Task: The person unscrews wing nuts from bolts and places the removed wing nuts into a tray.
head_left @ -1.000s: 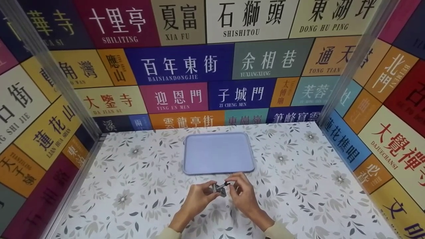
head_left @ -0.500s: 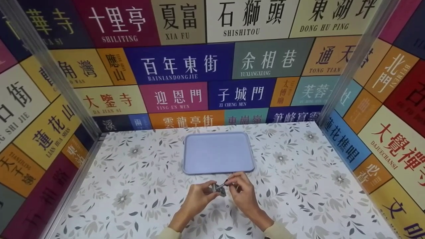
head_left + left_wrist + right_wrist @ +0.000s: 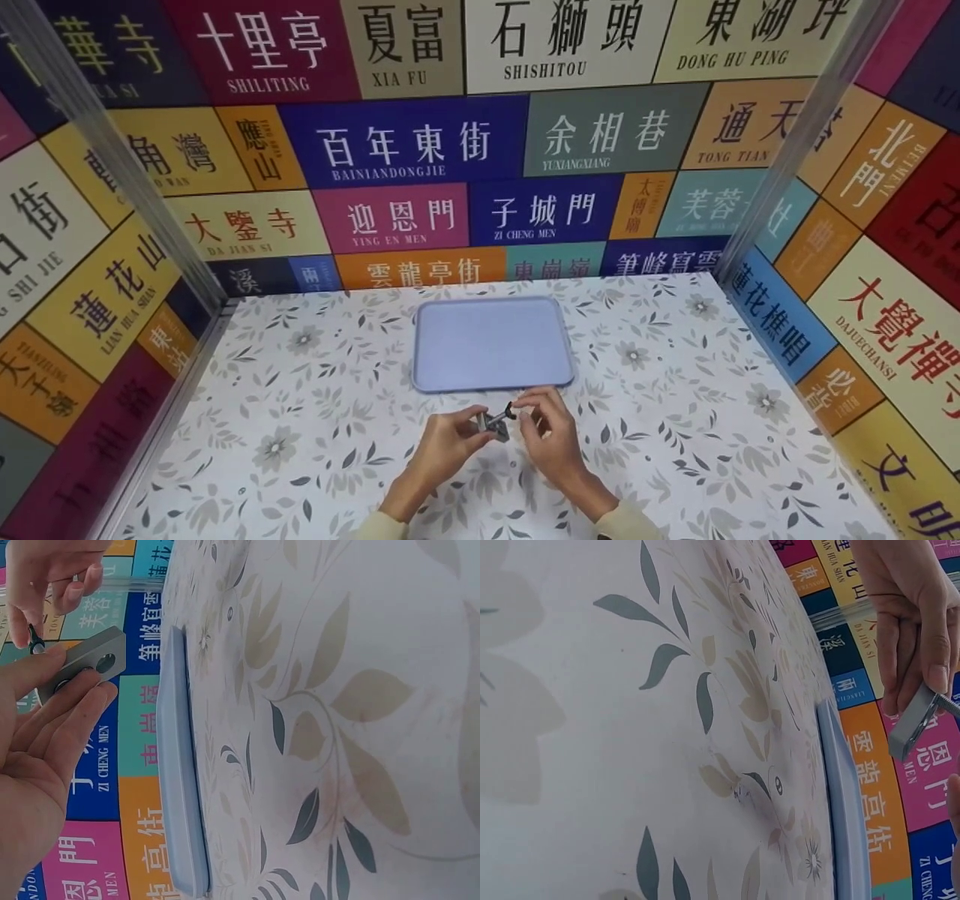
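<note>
My left hand (image 3: 444, 444) pinches a small grey metal block (image 3: 93, 649) between thumb and fingers, above the table. A round hole shows near one end of the block in the left wrist view. A threaded screw (image 3: 950, 704) sticks out of the block towards my right hand (image 3: 553, 441). On the screw's outer end is a black part (image 3: 511, 410), which my right fingertips pinch. In the right wrist view most of the right hand is out of frame. Fingers hide part of the block.
A pale blue tray (image 3: 493, 345) lies on the table just beyond the hands. White cloth with a leaf and flower pattern (image 3: 300, 420) covers the table. Panels with coloured signs (image 3: 405, 142) enclose the back and both sides.
The right fingers shift slightly around the black end of the screw, which now shows more and at another angle. The left hand and block stay nearly in place.
</note>
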`<state>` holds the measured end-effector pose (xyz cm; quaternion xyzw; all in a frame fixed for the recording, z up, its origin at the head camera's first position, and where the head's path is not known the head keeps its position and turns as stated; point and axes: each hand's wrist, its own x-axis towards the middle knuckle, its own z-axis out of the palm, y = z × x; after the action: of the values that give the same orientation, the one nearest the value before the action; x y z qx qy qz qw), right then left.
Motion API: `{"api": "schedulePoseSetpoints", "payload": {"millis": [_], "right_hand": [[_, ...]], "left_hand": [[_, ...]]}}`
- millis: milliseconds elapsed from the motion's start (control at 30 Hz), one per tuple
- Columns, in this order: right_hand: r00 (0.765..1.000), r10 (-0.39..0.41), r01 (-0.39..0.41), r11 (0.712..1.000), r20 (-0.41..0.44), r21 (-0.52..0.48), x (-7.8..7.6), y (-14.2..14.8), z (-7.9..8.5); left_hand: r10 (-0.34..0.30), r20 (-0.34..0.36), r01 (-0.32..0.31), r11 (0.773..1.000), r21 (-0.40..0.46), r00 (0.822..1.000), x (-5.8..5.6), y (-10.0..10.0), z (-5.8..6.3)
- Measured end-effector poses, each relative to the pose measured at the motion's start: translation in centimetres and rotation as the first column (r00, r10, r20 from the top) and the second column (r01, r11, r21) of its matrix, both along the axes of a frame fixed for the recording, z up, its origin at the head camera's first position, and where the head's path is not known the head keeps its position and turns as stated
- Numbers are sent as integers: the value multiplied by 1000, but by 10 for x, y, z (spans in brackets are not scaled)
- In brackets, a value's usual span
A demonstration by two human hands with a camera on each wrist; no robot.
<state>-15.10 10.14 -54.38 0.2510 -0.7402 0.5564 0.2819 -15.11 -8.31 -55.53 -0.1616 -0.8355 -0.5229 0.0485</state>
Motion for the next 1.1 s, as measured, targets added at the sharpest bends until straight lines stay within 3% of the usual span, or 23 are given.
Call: {"api": "schedulePoseSetpoints", "payload": {"millis": [133, 233, 333, 533, 833, 1100], "right_hand": [[996, 13, -15, 1000, 87, 16, 4, 2, 2], [986, 12, -16, 1000, 167, 22, 1, 3, -9], [983, 10, -16, 999, 184, 35, -5, 5, -22], [996, 60, -63, 997, 72, 42, -12, 8, -32], [999, 28, -28, 999, -28, 17, 0, 0, -1], [1000, 13, -13, 1000, -27, 2, 0, -3, 3]], "left_hand": [[1, -5, -1, 1000, -10, 1000, -1, -1, 1], [0, -2, 0, 1000, -21, 1000, -1, -2, 0], [-3, -1, 3, 1000, -17, 1000, -2, -2, 0], [7, 11, -7, 999, -39, 1000, 0, -1, 3], [-2, -8, 2, 1000, -21, 1000, 1, 1, 3], [-8, -2, 8, 1000, -15, 1000, 1, -2, 1]]}}
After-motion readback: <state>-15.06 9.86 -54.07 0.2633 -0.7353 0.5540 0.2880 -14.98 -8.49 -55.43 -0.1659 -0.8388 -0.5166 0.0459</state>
